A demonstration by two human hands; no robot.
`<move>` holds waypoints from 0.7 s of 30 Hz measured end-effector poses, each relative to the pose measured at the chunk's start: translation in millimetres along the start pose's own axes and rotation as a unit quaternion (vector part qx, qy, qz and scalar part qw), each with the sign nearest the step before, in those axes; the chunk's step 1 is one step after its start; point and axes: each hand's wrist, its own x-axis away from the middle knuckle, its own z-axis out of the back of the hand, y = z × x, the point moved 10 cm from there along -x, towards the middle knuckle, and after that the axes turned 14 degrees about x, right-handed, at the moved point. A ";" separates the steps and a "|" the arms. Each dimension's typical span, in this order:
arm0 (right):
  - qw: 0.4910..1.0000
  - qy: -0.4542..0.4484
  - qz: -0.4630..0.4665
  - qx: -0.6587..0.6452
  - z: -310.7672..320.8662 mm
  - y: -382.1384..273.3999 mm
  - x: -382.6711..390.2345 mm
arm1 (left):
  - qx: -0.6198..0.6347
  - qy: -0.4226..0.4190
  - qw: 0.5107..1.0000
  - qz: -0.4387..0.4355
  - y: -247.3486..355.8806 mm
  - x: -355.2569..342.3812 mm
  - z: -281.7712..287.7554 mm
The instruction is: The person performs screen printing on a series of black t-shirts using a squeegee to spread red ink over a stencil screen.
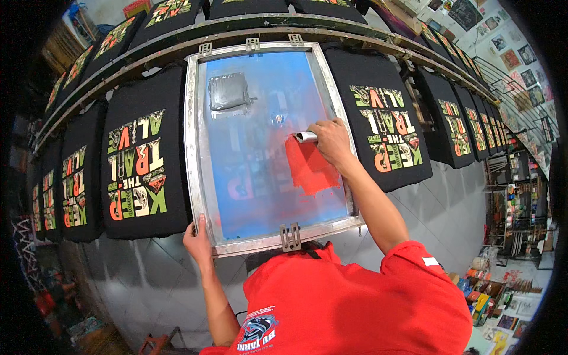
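In the centre of the frame your left hand [197, 239] grips the lower left corner of the screen frame [201, 154] to steady it, while your right hand [331, 141] closes around the squeegee [306, 136] above the red ink [309, 167].

A framed printing screen [269, 148] lies flat on the long curved table [118, 53], between two shirts: one shirt [142, 160] just to its left, another shirt [384, 124] just to its right, with more shirts in a row running off both ways. The left hand [198, 239] sits at the frame's near left corner, while the right hand [331, 142] is over the mesh right of centre, on a squeegee [306, 136]. A taped patch [229, 92] lies in the screen's far left part.
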 end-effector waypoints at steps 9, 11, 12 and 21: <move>0.998 -0.002 -0.011 -0.066 9.3 -32.3 90.0 | 0.015 0.009 1.000 0.022 -12.8 4.7 4.4; 0.997 -0.017 -0.002 -0.071 23.5 -37.2 101.5 | 0.018 0.005 1.000 0.023 -6.7 2.2 1.5; 0.996 -0.055 0.019 -0.066 22.1 -37.2 98.9 | 0.009 0.004 1.000 0.021 -3.5 2.3 1.2; 1.000 0.008 0.018 0.013 7.3 -7.7 13.0 | -0.020 0.014 1.000 -0.002 -8.0 -4.1 1.5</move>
